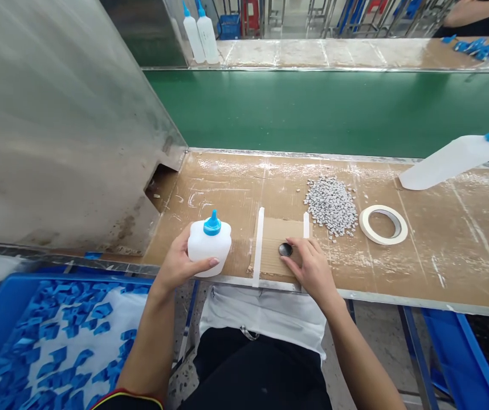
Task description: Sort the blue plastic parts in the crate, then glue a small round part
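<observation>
My left hand (pixel 175 263) grips a white squeeze bottle (pixel 209 246) with a blue cap, standing upright on the cardboard-covered bench (pixel 441 256). My right hand (pixel 308 262) rests on a small cardboard pad (pixel 276 236) framed by two white strips (pixel 258 245), its fingertips touching a small dark round disc (pixel 285 249). A pile of tiny grey pieces (pixel 330 204) lies just beyond the right hand.
A roll of masking tape (pixel 383 224) lies right of the pile. A second bottle (pixel 452 159) lies tilted at the far right. A green conveyor belt (pixel 334 111) runs behind the bench. A metal housing (pixel 56 125) stands left. A blue bin (pixel 48 341) of blue parts sits lower left.
</observation>
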`<action>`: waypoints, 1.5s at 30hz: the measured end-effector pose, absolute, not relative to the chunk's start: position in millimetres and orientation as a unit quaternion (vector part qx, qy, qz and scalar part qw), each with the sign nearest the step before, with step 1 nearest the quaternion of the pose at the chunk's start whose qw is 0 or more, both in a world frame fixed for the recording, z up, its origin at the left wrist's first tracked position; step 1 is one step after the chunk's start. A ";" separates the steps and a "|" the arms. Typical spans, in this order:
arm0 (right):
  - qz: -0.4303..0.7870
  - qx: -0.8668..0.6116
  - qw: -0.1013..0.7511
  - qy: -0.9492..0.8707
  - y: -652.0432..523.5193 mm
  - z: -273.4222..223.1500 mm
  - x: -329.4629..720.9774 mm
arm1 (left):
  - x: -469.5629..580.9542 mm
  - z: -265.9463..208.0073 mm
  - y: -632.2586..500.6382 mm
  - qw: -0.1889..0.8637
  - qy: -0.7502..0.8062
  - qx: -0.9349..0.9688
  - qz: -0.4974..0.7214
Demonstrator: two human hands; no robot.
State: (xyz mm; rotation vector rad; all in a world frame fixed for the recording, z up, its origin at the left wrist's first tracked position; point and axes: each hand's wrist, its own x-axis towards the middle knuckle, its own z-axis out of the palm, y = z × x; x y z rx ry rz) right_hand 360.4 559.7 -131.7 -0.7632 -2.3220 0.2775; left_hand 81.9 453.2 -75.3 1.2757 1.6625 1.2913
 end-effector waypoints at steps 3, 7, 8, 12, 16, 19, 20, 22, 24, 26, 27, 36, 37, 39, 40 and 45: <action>0.108 -0.283 0.326 -0.895 560.6 -132.5 363.7 | 80.2 -75.5 451.9 0.324 0.641 0.496 0.487; 0.119 -0.302 0.344 -0.881 557.7 -136.2 379.5 | 77.6 -62.8 452.0 0.312 0.673 0.544 0.392; 0.127 -0.316 0.353 -0.872 556.8 -138.0 385.8 | 77.5 -57.6 453.3 0.318 0.687 0.558 0.339; 0.168 -0.376 0.409 -0.814 552.9 -145.2 409.7 | 81.4 -37.7 465.2 0.351 0.710 0.592 0.148; 0.192 -0.389 0.430 -0.792 549.2 -147.7 415.5 | 90.0 -28.7 481.3 0.351 0.699 0.622 0.035; 0.179 -0.393 0.434 -0.791 547.3 -148.1 412.3 | 96.4 -29.7 491.9 0.325 0.684 0.651 -0.045; 0.177 -0.394 0.436 -0.789 546.8 -148.4 411.5 | 98.5 -30.6 495.2 0.310 0.678 0.663 -0.067; 0.172 -0.394 0.438 -0.789 546.2 -149.1 410.9 | 103.0 -31.5 501.4 0.278 0.670 0.680 -0.108; 0.170 -0.393 0.439 -0.790 546.0 -150.2 411.3 | 108.6 -30.0 507.2 0.251 0.668 0.686 -0.145; 0.173 -0.391 0.442 -0.788 546.0 -151.1 411.8 | 115.3 -25.6 512.2 0.233 0.668 0.685 -0.172; 0.177 -0.390 0.444 -0.787 546.2 -151.4 411.9 | 119.0 -22.6 514.4 0.226 0.668 0.685 -0.183; 0.167 -0.378 0.450 -0.792 547.6 -149.8 410.0 | 146.0 -0.2 528.1 0.196 0.653 0.673 -0.288; 0.168 -0.379 0.450 -0.791 547.5 -149.9 409.8 | 146.2 -0.2 528.6 0.195 0.652 0.673 -0.291; 0.175 -0.381 0.447 -0.791 547.3 -150.0 409.6 | 145.2 -1.8 528.9 0.194 0.650 0.675 -0.289; 0.177 -0.381 0.446 -0.791 547.1 -149.9 409.7 | 144.2 -3.2 528.9 0.194 0.650 0.677 -0.285; 0.173 -0.377 0.448 -0.792 546.7 -149.2 410.4 | 139.6 -11.3 529.7 0.197 0.646 0.687 -0.268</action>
